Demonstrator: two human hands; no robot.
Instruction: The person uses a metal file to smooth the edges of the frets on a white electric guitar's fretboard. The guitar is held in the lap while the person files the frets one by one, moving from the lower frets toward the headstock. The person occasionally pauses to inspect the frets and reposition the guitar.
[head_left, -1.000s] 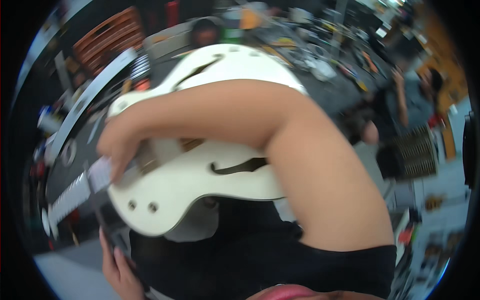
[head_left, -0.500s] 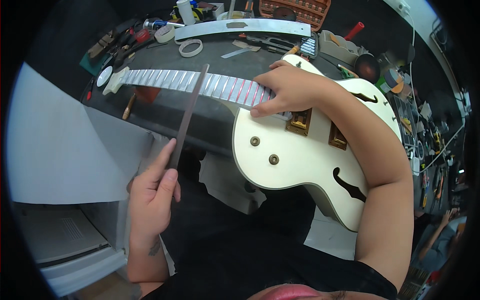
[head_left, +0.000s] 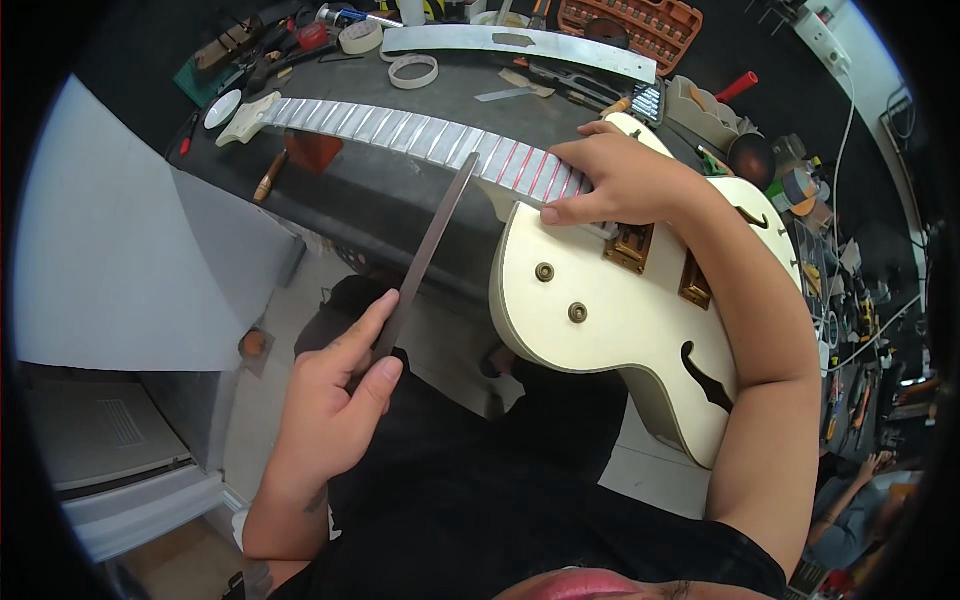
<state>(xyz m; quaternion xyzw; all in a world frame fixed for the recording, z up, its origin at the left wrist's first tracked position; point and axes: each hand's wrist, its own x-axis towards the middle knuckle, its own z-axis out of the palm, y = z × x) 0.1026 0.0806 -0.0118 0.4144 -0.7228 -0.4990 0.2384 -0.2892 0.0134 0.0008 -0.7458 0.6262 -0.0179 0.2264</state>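
My left hand (head_left: 335,405) grips a long, flat, dark file (head_left: 432,240), thumb and forefinger along its near end. The file slants up and away, and its far tip overlaps the near edge of the guitar's fretboard (head_left: 408,132); whether it touches a fret I cannot tell. Silvery strips cover the fretboard between the frets, and several frets near the body look red. My right hand (head_left: 635,180) clasps the body end of the neck, thumb on the near side, fingers on the far side. My right forearm lies across the cream hollow-body guitar (head_left: 560,345).
Behind the neck, the dark bench (head_left: 450,100) carries a tape roll (head_left: 413,72), a long metal straightedge (head_left: 520,42) and an orange tool case (head_left: 640,30). A red block (head_left: 314,150) sits under the neck. A white panel (head_left: 130,250) stands at left; another person (head_left: 850,515) is at lower right.
The file has shifted along the neck toward the body, its tip now less far across the fretboard. My right hand stays on the neck. The whole view has shifted slightly.
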